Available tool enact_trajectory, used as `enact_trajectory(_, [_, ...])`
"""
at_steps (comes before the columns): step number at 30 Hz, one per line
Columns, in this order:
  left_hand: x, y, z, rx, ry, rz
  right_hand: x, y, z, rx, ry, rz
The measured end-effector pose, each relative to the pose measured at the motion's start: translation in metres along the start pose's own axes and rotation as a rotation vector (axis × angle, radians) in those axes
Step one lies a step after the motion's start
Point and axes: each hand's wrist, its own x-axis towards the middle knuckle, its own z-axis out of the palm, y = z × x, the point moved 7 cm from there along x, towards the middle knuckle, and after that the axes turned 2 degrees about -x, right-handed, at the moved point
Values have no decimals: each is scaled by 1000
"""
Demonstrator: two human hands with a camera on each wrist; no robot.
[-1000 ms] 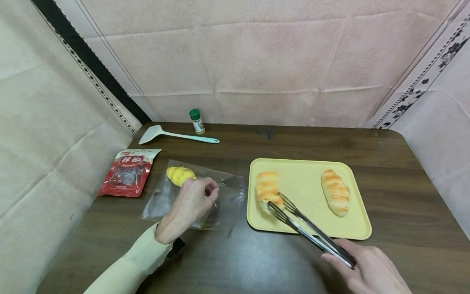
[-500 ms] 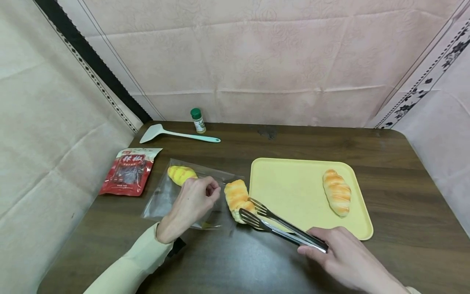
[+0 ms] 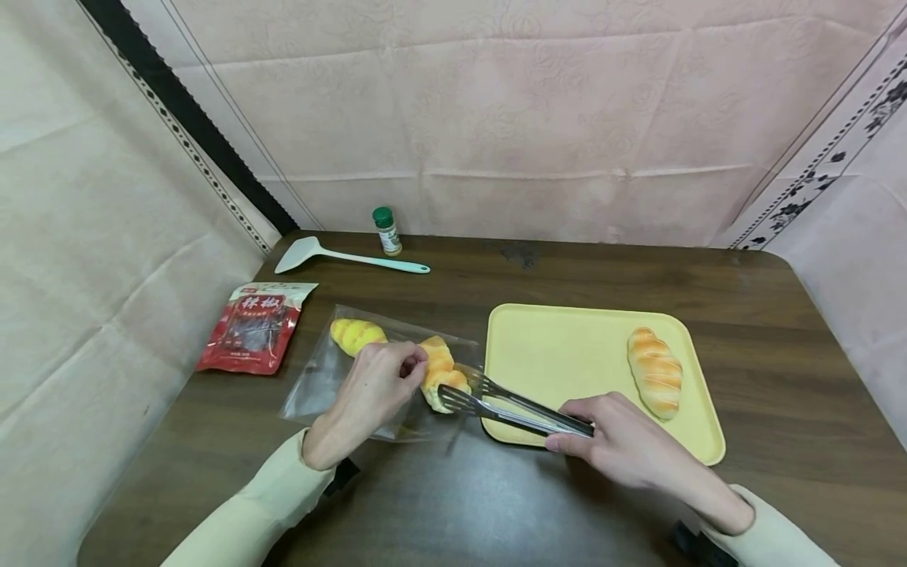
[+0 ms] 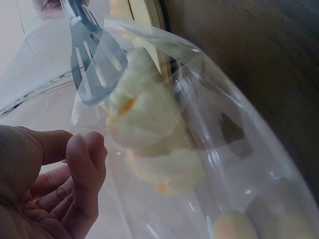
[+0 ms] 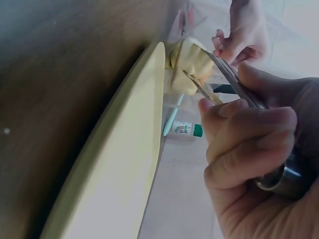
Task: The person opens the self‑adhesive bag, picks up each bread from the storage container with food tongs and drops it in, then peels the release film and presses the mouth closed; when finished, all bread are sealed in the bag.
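Note:
My left hand (image 3: 372,386) pinches the rim of a clear plastic bag (image 3: 319,394) between thumb and index finger. Inside the bag, towards its far end, lies a yellow bread roll (image 3: 357,336). My right hand (image 3: 620,441) grips metal food tongs (image 3: 527,411) with slotted tips. Between those tips is a golden scored bread roll (image 3: 438,358), at the bag's mouth beside my left fingers. In the left wrist view this bread roll (image 4: 149,119) shows through the plastic film, with one tong head (image 4: 97,64) against it. Part of the bag is hidden behind my left hand.
A pale yellow tray (image 3: 560,339) on the right bears another bread roll (image 3: 655,374). On the left lies a red and white food pouch (image 3: 255,329). A light-blue spatula (image 3: 354,257) and a green-capped bottle (image 3: 386,231) are at the back, near the cloth-draped wall.
The tongs in my right hand have carried the bread roll left, off the tray and to the bag's mouth. My left hand keeps its pinch on the bag, almost unmoved.

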Motion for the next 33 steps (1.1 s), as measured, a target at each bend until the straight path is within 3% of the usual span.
enact_trajectory(16, [-1,3,-4,-22,-16,-19,36,-6,14,-4,-53,-13])
enact_trajectory(29, [1,-1,-12,-65,20,-82,47,-11,18,-128,-58,-69])
enact_trajectory(33, [0,1,-12,-82,2,-65,49,-15,18,-173,-32,-118])
